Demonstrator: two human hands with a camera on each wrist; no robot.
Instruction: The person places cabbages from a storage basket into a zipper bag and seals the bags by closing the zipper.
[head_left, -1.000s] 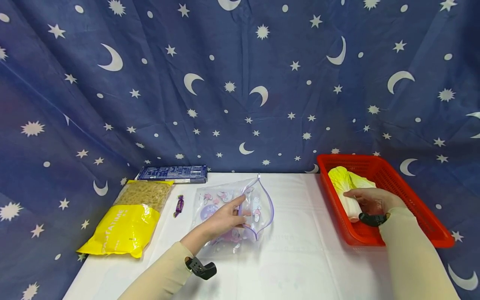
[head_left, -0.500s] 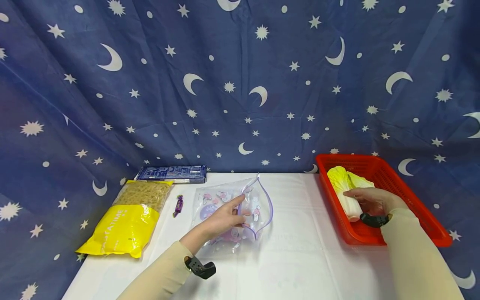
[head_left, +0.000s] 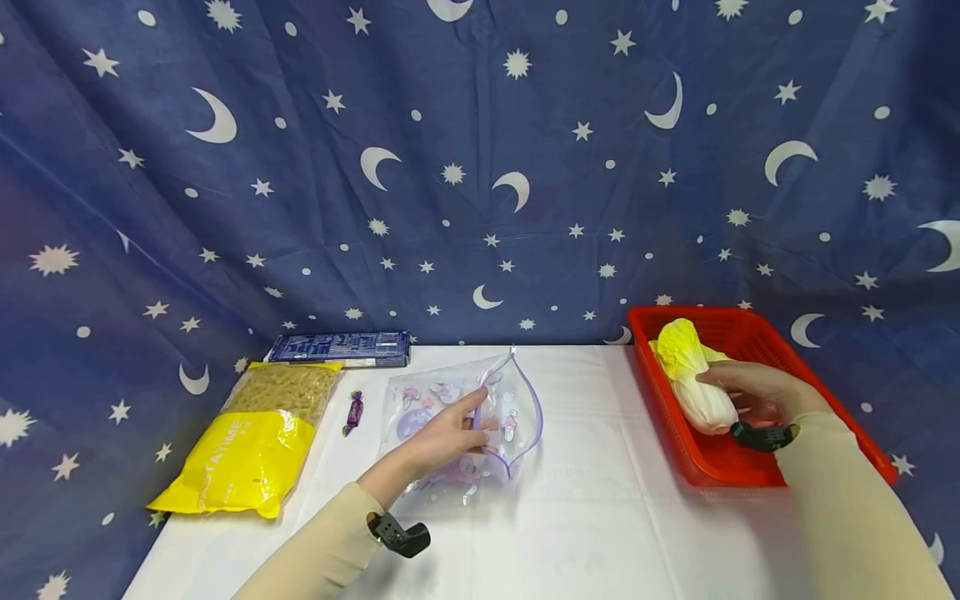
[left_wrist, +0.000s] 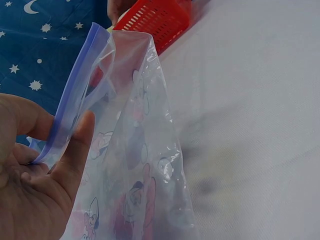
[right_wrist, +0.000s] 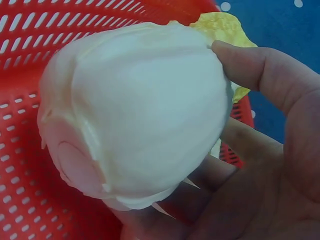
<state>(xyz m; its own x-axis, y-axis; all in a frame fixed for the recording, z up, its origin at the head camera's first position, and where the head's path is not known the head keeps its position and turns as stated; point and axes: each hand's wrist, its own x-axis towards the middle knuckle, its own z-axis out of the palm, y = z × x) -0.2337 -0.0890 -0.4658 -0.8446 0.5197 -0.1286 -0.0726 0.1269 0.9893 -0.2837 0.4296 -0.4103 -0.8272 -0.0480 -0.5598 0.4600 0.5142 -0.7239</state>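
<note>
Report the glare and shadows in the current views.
Head: a glint on the yellow pasta bag; left wrist: small highlights along the clear zip bag, soft shadows on the white table; right wrist: pale cabbage bright, the right hand darker.

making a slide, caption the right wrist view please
Right hand gripping a napa cabbage, a red perforated basket behind it.

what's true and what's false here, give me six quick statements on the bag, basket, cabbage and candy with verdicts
1. The right grip holds the cabbage. True.
2. The basket is blue. False: the basket is red.
3. The left grip holds the candy. False: the left grip holds the bag.
4. The candy lies between the pasta and the bag. True.
5. The bag is sealed shut. False: its mouth is open.
6. The blue box lies behind the pasta. True.
</note>
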